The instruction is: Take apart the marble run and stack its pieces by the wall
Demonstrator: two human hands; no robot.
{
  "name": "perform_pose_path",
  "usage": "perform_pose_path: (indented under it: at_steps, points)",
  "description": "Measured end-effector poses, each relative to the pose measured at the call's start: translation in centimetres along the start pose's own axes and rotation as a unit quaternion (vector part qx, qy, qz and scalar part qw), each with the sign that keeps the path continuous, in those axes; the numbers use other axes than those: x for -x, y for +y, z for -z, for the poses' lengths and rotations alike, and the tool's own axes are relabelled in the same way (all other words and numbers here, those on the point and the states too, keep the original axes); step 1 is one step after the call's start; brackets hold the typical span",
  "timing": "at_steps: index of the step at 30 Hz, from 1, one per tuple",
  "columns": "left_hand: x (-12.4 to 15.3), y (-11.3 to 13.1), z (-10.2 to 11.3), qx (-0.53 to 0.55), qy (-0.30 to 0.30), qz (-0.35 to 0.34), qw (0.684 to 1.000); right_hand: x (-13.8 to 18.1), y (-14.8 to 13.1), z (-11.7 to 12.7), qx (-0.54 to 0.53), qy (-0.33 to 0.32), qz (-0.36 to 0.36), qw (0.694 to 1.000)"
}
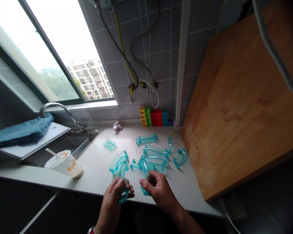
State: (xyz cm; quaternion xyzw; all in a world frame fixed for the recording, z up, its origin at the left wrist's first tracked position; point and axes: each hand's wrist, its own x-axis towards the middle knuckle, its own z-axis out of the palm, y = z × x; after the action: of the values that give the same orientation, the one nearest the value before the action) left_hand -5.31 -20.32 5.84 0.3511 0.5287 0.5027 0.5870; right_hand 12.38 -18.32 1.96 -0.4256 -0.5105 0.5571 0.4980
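Observation:
My left hand grips a translucent teal track piece, held upright above the counter's front edge. In my right hand is a second curved teal track piece, pinched between thumb and fingers. The two pieces are apart. Behind them lie several more teal pieces: a wide curved one, a straight one, wavy ones overlapping in the middle, and a curved one at the right. A small cluster of clear teal parts sits farther left.
A plastic drink cup with a straw leans at the left beside the sink. Coloured blocks stand against the wall, with a small pink piece nearby. A large wooden board bounds the right side.

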Motion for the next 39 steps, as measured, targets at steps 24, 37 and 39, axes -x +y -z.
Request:
perform_pose_path:
  at_steps: [24,37,39]
  points:
    - [-1.0,-0.8,0.5,-0.137,-0.113,-0.018,0.984,0.9,-0.6,-0.6,0.095,-0.052,0.031,0.994]
    - [-0.4,-0.8,0.9,-0.13,-0.138,-0.017,0.982,0.3,0.6,-0.4,-0.046,0.045,-0.06,0.996]
    - [-0.3,-0.7,1.0,-0.126,-0.135,-0.02,0.983,0.1,0.7,-0.2,-0.108,0.046,-0.112,0.987]
